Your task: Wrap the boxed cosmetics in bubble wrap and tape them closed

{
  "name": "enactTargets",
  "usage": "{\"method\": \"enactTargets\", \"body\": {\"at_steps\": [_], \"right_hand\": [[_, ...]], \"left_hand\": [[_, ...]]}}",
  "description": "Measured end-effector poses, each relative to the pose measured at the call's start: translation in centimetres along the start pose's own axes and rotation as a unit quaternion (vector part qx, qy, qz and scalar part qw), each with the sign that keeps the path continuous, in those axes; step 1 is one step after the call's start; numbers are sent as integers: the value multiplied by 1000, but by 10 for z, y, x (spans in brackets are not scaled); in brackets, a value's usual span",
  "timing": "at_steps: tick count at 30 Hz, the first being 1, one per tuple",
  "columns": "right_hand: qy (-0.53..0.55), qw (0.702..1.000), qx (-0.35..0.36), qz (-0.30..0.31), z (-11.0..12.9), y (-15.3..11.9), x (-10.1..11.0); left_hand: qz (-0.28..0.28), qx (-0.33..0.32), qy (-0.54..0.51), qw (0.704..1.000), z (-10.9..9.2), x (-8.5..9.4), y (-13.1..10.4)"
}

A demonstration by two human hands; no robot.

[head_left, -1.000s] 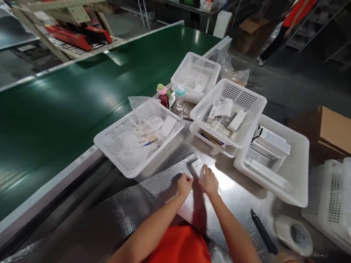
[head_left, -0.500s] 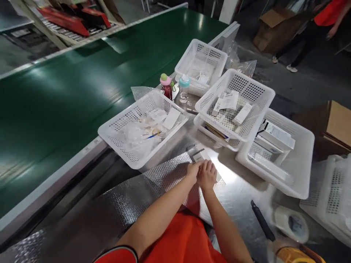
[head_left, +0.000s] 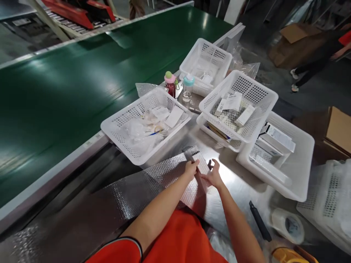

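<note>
A small white box (head_left: 202, 165) with a dark strip near its far end sits over a sheet of clear bubble wrap (head_left: 164, 174) on the metal table. My left hand (head_left: 192, 169) grips the box along its left side, fingers closed on it. My right hand (head_left: 214, 176) is at the box's right side with thumb and fingers spread apart; its thumb is near or against the near end of the box, and I cannot tell whether it touches. The bubble wrap stretches off to the lower left, partly under my left forearm.
Ahead, a white basket (head_left: 131, 157) holds plastic bags. Another basket (head_left: 267, 95) holds small boxes, beside a white bin (head_left: 304, 164). Two bottles stand behind. A black-handled cutter (head_left: 259, 220) and a tape roll (head_left: 287, 225) lie right. A green conveyor (head_left: 82, 87) runs left.
My right hand has moved off to the right and its fingers have spread, showing more of the white box. My left hand stays at the box. A person at upper right has shifted.
</note>
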State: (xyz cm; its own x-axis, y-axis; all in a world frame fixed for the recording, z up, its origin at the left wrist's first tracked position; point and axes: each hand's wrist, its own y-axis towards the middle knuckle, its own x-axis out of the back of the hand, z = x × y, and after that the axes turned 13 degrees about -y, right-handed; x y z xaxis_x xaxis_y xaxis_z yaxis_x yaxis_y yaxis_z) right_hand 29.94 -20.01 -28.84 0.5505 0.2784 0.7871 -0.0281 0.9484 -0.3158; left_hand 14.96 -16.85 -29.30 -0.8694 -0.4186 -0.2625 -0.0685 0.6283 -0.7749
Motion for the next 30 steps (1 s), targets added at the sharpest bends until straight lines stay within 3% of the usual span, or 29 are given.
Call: {"method": "enactTargets", "body": {"at_steps": [4, 10, 12, 15, 17, 20, 24, 26, 28, 30], "right_hand": [[-66, 996, -22, 56, 8, -7, -20], [-156, 987, -16, 47, 41, -25, -17], [-205, 978, -37, 31, 58, -33, -22], [-273, 960, -57, -27, 85, -50, -38], [-289, 953, -68, -54, 100, -57, -46], [-263, 961, -85, -30, 108, -55, -39], [-231, 968, -82, 54, 97, -32, -8], [-235, 967, -73, 64, 95, -25, 0], [-237, 968, -62, 46, 102, -28, -6], [-239, 970, -45, 11, 117, -42, -26]], "left_hand": [[15, -11, -6, 1000, -3, 14, -14], [-20, -53, 86, 995, -6, 23, -17], [-52, -83, 135, 986, -10, 36, -19], [-80, -132, 204, 967, -16, 69, -33], [-71, -153, 244, 955, -18, 95, -47], [-39, -151, 294, 943, -16, 126, -63], [-9, -131, 332, 934, -12, 142, -62], [5, -130, 340, 931, -11, 144, -58], [15, -136, 347, 928, -11, 148, -57], [15, -149, 356, 923, -11, 156, -61]]}}
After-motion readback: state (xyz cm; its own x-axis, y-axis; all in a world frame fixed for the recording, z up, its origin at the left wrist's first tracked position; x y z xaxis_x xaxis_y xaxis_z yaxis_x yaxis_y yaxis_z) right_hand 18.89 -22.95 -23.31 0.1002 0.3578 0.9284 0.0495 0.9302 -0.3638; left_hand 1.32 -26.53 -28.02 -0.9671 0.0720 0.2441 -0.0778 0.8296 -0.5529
